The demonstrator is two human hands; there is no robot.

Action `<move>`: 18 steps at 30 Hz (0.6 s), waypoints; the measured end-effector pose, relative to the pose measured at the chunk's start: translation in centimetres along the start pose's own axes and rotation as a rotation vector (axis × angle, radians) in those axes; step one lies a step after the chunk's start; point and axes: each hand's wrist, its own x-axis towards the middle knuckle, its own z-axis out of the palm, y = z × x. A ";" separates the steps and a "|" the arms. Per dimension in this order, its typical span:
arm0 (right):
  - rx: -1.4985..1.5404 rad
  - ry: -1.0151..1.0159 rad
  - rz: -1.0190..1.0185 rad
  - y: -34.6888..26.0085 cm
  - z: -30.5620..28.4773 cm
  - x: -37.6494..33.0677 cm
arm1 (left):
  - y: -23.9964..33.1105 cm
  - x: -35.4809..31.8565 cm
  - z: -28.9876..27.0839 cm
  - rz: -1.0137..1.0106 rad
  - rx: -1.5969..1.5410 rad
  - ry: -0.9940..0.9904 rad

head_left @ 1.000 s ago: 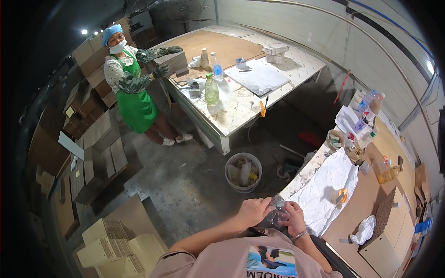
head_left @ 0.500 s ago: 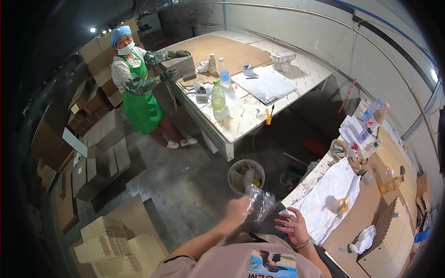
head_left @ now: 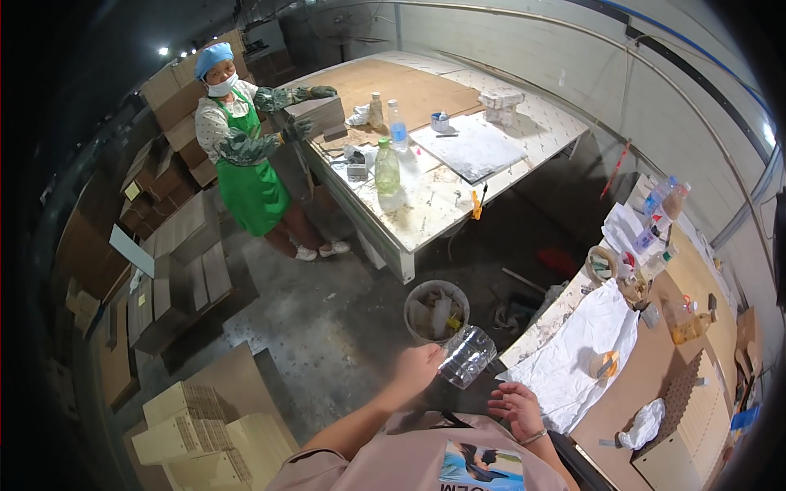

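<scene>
In front of my body, my left hand [head_left: 416, 368] is closed on one end of a clear plastic container [head_left: 470, 358], which looks like a cut bottle or jar. It is tilted, and I can see through its wall. Just beyond it, on the floor, stands a white bucket [head_left: 412, 321] with crumpled rubbish inside. My right hand [head_left: 516, 409] hangs beside the right-hand bench with nothing in it, its fingers loosely bent and apart. White paper [head_left: 565, 364] covers the bench edge closest to that hand, and a tape roll [head_left: 604, 365] lies on the paper.
A co-worker in a green apron [head_left: 255, 192] stands at the far table [head_left: 409, 214], touching stacked boards [head_left: 318, 114]. Bottles, including a green one [head_left: 386, 169], stand on that table. Stacked panels [head_left: 184, 434] lie at lower left. More bottles [head_left: 661, 196] crowd the right bench.
The clear container has turned and now shows sharply above my left hand's right side. My right hand has dropped slightly, its fingers less spread. The co-worker has barely moved.
</scene>
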 end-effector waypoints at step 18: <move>0.145 0.281 0.016 4.2 -3.3 -2.9 | -16.2 8.2 2.6 -0.676 -0.441 -0.048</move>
